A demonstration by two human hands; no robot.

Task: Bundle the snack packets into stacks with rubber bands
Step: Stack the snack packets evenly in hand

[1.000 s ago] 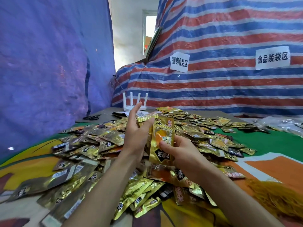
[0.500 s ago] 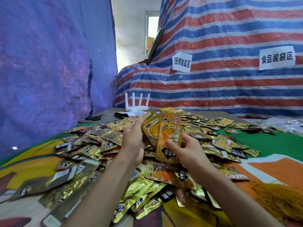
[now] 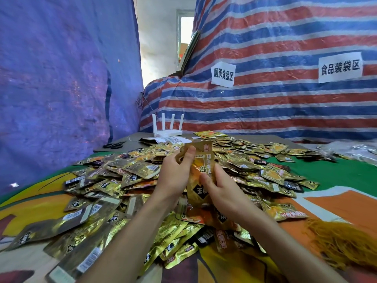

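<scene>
Head view showed both hands meeting over the heap, each clamped on the same held stack (image 3: pixel 203 160) of gold snack packets, which stood roughly upright between them. The left hand (image 3: pixel 174 176) gripped the stack's upper left edge, thumb laid across the front near the top and fingers hidden behind. The right hand (image 3: pixel 221 193) pinched the lower right part, thumb pressed on the printed face and fingers curled round the edge. How many packets the stack held could not be told.

Under and all round both hands lay the loose packets (image 3: pixel 126 174), a wide, jumbled spread reaching well beyond the hands and down past the forearms. Near the right forearm, to its outer side, sat a tangle of tan rubber bands (image 3: pixel 344 244) on the patterned cloth (image 3: pixel 346 176), apart from the hand.

Beyond the left hand stood a white router (image 3: pixel 167 129) with four antennas, and farther out to the left of it lay black scissors (image 3: pixel 114 145). A striped tarp (image 3: pixel 285 107) rose behind everything, bearing two paper signs (image 3: pixel 223 74).
</scene>
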